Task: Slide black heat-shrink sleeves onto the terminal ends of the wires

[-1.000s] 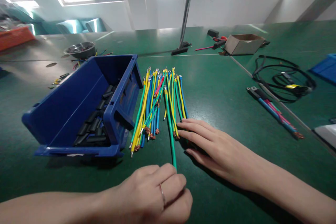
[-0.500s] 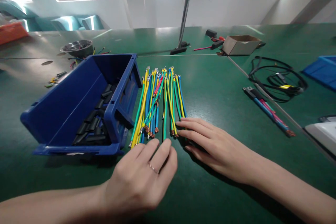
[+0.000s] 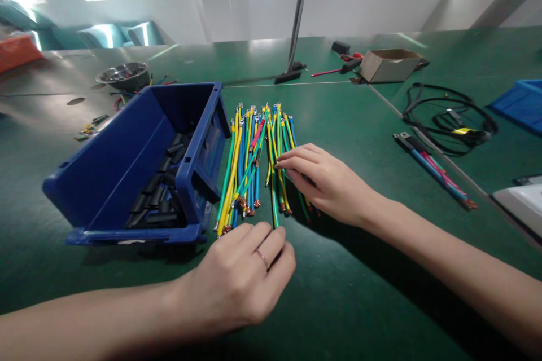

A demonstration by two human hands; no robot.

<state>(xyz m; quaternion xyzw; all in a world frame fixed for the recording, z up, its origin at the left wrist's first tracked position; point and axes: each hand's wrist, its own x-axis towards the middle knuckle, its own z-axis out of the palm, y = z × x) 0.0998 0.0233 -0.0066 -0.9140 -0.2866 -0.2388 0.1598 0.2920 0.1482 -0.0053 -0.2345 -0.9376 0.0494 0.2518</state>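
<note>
Green matting is covering the whole counter [image 3: 372, 304] in what's looking like a workshop, with strip lights glaring high on the far wall. Roughly mid-counter, a bit toward the near edge, a bundle of wires [image 3: 254, 158] is lying flat (yellow, green, blue, one red), just beside a blue bin [image 3: 127, 163] that's holding short black sleeves [image 3: 158, 194].

Left hand [image 3: 239, 285] is sitting at the near end of the bundle, fingers loosely curled and close together, tips touching the near end of one green wire [image 3: 274, 210]. Its thumb is out of sight, so I can't tell if it's pinching that wire or just nudging it. Right hand [image 3: 328, 183] is lying flat over the right side of the bundle, fingers stretched out and together, pressing wires down onto the counter, not closing round anything I'm seeing.

If you ask me, doing this bit well is about going light. The flat hand should be pinning the neighbours so they aren't rolling, and the other hand working one wire only, sliding it along its own length rather than dragging it sideways across the pile.

Long axis of the wires is running near edge to far edge, more or less parallel, fanning a little at the near end. Silvery ring lugs are pointing at the far edge, coppery ends at the person.
</note>
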